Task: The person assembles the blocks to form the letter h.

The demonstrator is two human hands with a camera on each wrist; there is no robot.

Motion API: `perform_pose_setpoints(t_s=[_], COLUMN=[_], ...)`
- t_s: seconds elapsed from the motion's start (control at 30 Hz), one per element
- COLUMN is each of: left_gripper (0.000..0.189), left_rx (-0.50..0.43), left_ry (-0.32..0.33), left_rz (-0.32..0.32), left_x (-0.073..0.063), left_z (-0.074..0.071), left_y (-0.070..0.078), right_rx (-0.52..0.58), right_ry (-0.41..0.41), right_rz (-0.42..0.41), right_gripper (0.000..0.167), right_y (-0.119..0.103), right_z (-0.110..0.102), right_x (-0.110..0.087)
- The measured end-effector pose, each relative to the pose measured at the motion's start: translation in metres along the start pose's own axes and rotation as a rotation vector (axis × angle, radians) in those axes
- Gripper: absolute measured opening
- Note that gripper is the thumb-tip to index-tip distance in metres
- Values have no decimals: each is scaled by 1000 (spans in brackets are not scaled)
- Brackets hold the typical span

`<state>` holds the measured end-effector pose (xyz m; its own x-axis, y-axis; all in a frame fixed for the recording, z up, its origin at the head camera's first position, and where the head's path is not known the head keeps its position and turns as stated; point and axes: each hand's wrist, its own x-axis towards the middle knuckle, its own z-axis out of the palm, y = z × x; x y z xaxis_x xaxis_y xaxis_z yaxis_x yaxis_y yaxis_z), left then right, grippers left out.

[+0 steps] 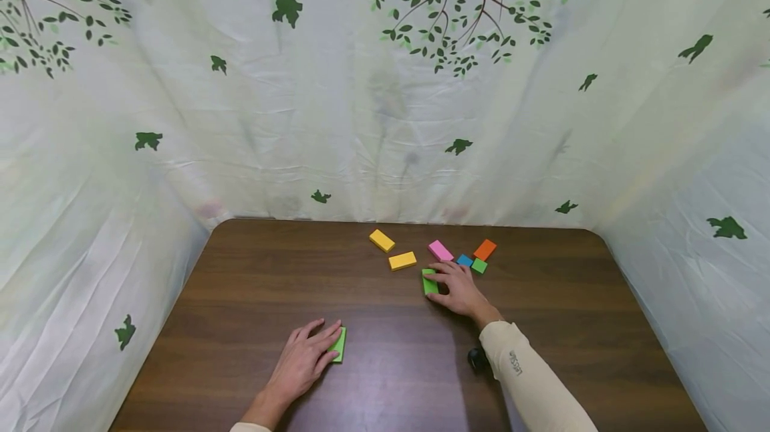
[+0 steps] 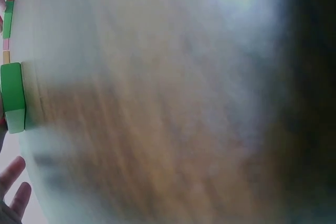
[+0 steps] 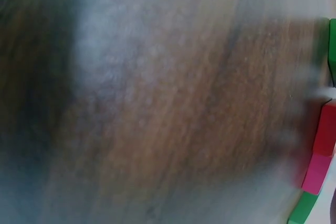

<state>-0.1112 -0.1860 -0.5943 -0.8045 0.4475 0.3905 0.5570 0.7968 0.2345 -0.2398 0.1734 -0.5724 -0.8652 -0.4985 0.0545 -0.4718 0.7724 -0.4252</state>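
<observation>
My left hand is low over the front of the brown table, thumb and fingers gripping a flat green block. That green block stands at the left edge of the left wrist view, with fingertips below it. Farther back, my right hand holds another green block, thumb at its near end and fingers at its far end. Just behind the right hand lie a pink block and a blue block, the blue one partly hidden by the fingers.
An orange block and a smaller green block lie right of the blue one. Two yellow blocks, one behind and one nearer, lie left of the pink one. A leaf-printed curtain closes off the table's back and sides.
</observation>
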Motion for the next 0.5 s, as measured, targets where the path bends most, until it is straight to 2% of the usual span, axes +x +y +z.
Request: perform_pose_setpoints(t_s=[0.23,0.5], left_gripper=[42,38], left_rx=[23,48], left_ry=[-19,26], left_rz=[7,58], left_x=[-1,-1], left_z=[-1,-1], left_y=[1,1], right_rx=[7,16], right_ry=[10,-4], right_rz=[-1,8], right_gripper=[46,44], right_y=[2,0], right_z=[1,1], right_x=[-2,-2])
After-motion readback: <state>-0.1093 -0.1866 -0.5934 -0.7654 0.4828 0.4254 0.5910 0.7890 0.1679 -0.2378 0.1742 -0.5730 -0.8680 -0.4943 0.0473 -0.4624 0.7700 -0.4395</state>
